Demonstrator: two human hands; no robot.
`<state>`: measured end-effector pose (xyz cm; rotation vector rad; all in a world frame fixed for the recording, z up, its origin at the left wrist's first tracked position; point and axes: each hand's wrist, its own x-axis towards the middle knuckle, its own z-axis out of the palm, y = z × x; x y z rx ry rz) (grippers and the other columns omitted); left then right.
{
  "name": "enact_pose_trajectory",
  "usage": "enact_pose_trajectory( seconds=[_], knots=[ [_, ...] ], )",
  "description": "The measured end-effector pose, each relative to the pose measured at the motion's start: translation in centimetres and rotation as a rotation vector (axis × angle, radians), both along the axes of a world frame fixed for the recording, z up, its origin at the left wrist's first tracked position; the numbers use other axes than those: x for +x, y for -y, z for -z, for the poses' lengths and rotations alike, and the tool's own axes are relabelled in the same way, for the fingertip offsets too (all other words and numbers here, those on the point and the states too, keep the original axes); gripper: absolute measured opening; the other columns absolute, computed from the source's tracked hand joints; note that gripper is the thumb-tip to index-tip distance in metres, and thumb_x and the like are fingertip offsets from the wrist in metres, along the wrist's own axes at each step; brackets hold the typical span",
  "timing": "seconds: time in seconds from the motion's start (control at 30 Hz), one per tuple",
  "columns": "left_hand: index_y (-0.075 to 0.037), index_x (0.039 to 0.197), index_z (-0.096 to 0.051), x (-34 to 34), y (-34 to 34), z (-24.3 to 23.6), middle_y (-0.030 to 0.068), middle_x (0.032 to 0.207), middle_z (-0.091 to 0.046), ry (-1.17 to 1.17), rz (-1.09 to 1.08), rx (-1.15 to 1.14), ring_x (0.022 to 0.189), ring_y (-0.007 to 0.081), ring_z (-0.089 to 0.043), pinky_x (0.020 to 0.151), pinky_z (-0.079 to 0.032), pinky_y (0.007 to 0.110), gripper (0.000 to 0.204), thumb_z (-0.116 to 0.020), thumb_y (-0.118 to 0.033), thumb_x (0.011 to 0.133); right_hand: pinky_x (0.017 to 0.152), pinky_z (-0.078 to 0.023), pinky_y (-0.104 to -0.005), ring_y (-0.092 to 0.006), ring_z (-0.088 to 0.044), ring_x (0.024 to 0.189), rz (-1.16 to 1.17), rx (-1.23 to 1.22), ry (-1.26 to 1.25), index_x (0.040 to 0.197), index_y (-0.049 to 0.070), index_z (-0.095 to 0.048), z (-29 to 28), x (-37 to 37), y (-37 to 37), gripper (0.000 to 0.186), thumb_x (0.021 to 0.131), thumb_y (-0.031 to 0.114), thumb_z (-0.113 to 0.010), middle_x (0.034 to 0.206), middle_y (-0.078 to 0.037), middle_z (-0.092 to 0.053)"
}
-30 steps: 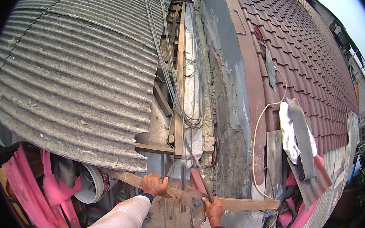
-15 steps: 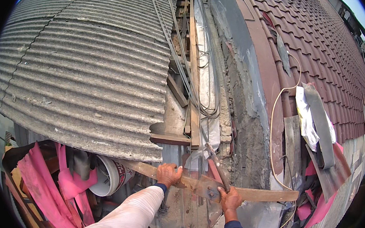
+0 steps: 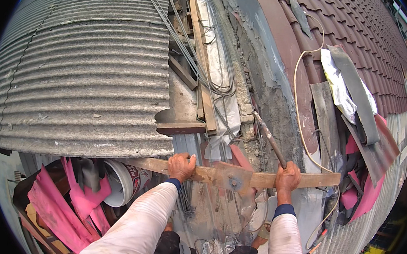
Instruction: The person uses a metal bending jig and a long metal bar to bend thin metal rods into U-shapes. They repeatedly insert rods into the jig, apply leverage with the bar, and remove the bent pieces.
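Both hands are closed at a wooden plank lying crosswise in front of me. My left hand grips it left of a square brownish plate with a bolt-like centre. Right of that plate, my right hand wraps round the end of a long, rusty rod against the plank; the rod slants up and away to the left. My legs and a sandaled foot show below.
Corrugated sheeting lies left, red-brown tiles right. Between them run loose timber, long wires and rough concrete. A white bucket and pink sheets sit below left; torn strips and a cable lie right.
The plank and both hands sit higher in the picture as the view tips down. The rod leans further left from my right hand. My legs and foot have appeared; the distant person has left view.
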<state>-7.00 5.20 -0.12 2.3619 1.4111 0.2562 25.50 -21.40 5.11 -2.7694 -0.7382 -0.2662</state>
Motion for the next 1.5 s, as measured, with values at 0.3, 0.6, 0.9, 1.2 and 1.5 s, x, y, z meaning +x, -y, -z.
enact_pose_trajectory(
  seconds=[0.3, 0.6, 0.9, 1.2, 1.5],
  knots=[
    [-0.006, 0.085, -0.08, 0.1, -0.4, 0.5, 0.0181, 0.094, -0.08, -0.037, 0.003, 0.007, 0.094, 0.0397, -0.073, 0.09, -0.052, 0.054, 0.041, -0.068, -0.044, 0.094, 0.084, -0.047, -0.051, -0.0338, -0.066, 0.095, 0.017, -0.055, 0.133, 0.085, 0.015, -0.065, 3.1, 1.4, -0.1, 0.024, 0.071, 0.017, -0.085, 0.09, -0.008, -0.068],
    [-0.009, 0.089, -0.083, -0.3, -0.1, 1.7, 0.018, 0.097, -0.077, -0.014, 0.021, 0.179, 0.105, 0.0412, -0.066, 0.097, -0.047, 0.056, 0.034, -0.067, -0.039, 0.092, 0.084, -0.047, -0.0517, -0.0354, -0.066, 0.092, 0.061, -0.048, 0.161, 0.082, 0.013, -0.065, 3.3, 1.3, -0.4, 0.023, 0.07, 0.018, -0.083, 0.087, -0.01, -0.068],
    [-0.008, 0.091, -0.081, 0.0, -0.5, 1.0, 0.0173, 0.096, -0.081, -0.141, 0.018, -0.002, 0.097, 0.0384, -0.072, 0.09, -0.049, 0.054, 0.038, -0.065, -0.043, 0.094, 0.081, -0.048, -0.0509, -0.0344, -0.066, 0.092, 0.063, -0.07, 0.176, 0.081, 0.015, -0.063, 2.6, 1.3, -0.7, 0.019, 0.074, 0.017, -0.08, 0.088, -0.009, -0.069],
    [-0.007, 0.093, -0.078, 0.2, -0.7, 0.3, 0.0166, 0.097, -0.079, -0.139, 0.033, -0.038, 0.095, 0.0412, -0.07, 0.088, -0.049, 0.053, 0.035, -0.063, -0.039, 0.098, 0.08, -0.05, -0.052, -0.0338, -0.068, 0.089, 0.066, -0.208, 0.151, 0.084, 0.016, -0.066, 2.4, 1.4, -0.6, 0.019, 0.08, 0.021, -0.084, 0.088, -0.006, -0.07],
    [-0.008, 0.089, -0.08, 0.5, -0.8, 0.4, 0.0152, 0.093, -0.08, -0.112, 0.029, -0.02, 0.093, 0.0372, -0.071, 0.086, -0.049, 0.051, 0.037, -0.066, -0.042, 0.095, 0.08, -0.051, -0.053, -0.0349, -0.069, 0.09, 0.062, -0.204, 0.139, 0.084, 0.014, -0.066, 1.9, 1.5, -0.9, 0.018, 0.082, 0.023, -0.082, 0.091, -0.006, -0.072]
  ],
)
